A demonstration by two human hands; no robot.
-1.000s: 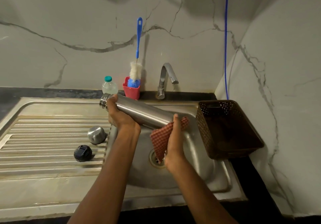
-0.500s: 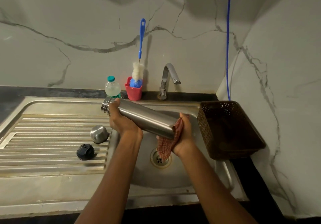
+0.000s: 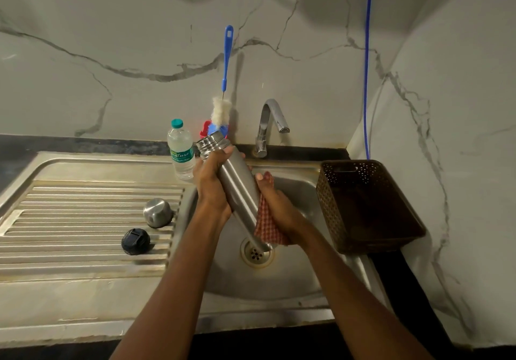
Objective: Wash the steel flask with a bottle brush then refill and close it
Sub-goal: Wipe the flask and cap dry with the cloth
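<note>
The steel flask (image 3: pixel 237 186) is tilted over the sink basin (image 3: pixel 296 284), its open threaded mouth up and to the left. My left hand (image 3: pixel 210 186) grips its upper body. My right hand (image 3: pixel 279 208) holds a red checked cloth (image 3: pixel 266 227) against the flask's lower right side. The steel cup lid (image 3: pixel 157 212) and the black stopper (image 3: pixel 135 241) lie on the ribbed drainboard. The blue-handled bottle brush (image 3: pixel 225 80) stands in a red holder behind the flask.
A small plastic water bottle (image 3: pixel 181 151) stands just left of the flask's mouth. The tap (image 3: pixel 269 123) rises behind the basin. A brown perforated basket (image 3: pixel 365 203) sits at the basin's right edge. A blue cord (image 3: pixel 368 66) hangs down the wall.
The flask has swung from nearly level to steeply tilted, its mouth higher and further right. My right hand with the cloth has moved from the flask's base up along its side.
</note>
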